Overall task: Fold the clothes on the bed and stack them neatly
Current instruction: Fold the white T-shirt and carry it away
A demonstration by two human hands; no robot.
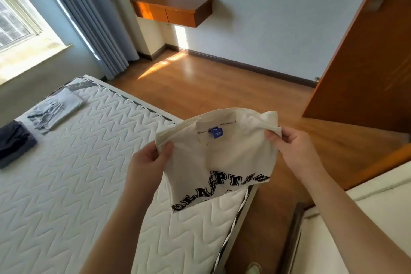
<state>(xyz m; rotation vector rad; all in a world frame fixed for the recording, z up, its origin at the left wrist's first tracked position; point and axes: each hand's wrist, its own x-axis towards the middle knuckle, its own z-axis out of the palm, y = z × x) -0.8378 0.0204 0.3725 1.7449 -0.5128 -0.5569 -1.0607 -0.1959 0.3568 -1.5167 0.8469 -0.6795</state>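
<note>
A cream polo shirt (224,158) with black block letters and a blue neck label hangs in the air over the bed's right corner. My left hand (149,162) pinches its left shoulder edge. My right hand (293,151) pinches the right shoulder edge. The shirt looks partly folded, with the lettering bent across its lower part. On the white quilted mattress (73,180), at the far left, lie a folded grey garment (55,111) and a folded dark navy garment (13,142) side by side.
Wooden floor (222,87) stretches beyond the bed. A wall-mounted wooden drawer unit (175,10) hangs on the far wall. An open wooden door (367,62) stands at the right. Blue curtains (89,18) and a window are at the left. A white surface (367,229) sits at the lower right.
</note>
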